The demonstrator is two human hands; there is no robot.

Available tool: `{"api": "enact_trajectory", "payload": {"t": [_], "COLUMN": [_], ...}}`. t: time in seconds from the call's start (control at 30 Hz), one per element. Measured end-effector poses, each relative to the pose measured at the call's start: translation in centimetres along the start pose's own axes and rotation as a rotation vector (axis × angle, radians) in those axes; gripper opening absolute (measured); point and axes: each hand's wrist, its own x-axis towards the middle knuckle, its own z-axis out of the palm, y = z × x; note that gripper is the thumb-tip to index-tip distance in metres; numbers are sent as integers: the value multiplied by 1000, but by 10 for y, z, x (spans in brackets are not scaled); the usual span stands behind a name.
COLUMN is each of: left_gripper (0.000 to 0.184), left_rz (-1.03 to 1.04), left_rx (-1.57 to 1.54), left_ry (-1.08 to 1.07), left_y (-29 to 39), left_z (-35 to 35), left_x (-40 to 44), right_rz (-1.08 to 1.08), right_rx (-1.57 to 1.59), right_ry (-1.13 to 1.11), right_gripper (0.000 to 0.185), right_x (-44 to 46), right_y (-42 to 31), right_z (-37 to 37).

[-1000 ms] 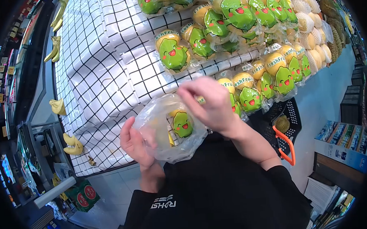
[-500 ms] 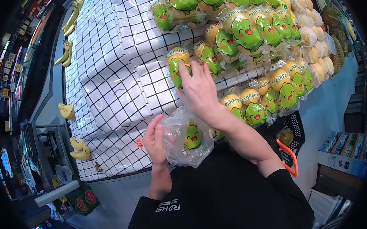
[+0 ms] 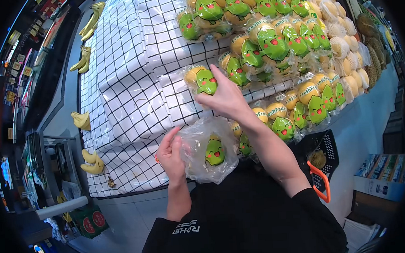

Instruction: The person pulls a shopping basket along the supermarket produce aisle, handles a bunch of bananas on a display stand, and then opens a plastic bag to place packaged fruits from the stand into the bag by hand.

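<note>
My right hand (image 3: 223, 95) is closed round a yellow fruit in a clear wrapper with a green cartoon print (image 3: 201, 80), at the left end of the middle row. Below it, my left hand (image 3: 171, 156) holds the left side of a clear plastic bag (image 3: 196, 165). Through the bag a green smiling print (image 3: 215, 151) shows. The fingertips of my left hand are partly hidden by the plastic.
Rows of wrapped fruit (image 3: 271, 42) and netted fruit (image 3: 341, 46) lie at the right on a checked cloth (image 3: 129, 96). Bananas (image 3: 92, 162) hang along the left edge. A black basket with an orange handle (image 3: 320, 182) stands at the lower right.
My right hand has moved from above the bag up to the wrapped fruit and closed on it; the fruit has tilted. The whole view has shifted slightly.
</note>
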Motion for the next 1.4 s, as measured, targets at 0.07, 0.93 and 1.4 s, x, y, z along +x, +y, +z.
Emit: {"api": "enact_trajectory", "payload": {"t": [0.07, 0.93, 1.4], "left_gripper": [26, 46, 32], "left_rz": [39, 138, 404], "left_rx": [-41, -120, 69], "left_ry": [23, -308, 164], "left_y": [1, 15, 48], "left_z": [-5, 16, 20], "left_x": [-4, -30, -34], "right_rz": [-63, -396, -625], "right_rx": [126, 587, -55], "right_ry": [42, -173, -85], "right_gripper": [88, 94, 76], "right_x": [-19, -111, -148], "right_y": [-3, 9, 22], "right_z": [-1, 8, 3]}}
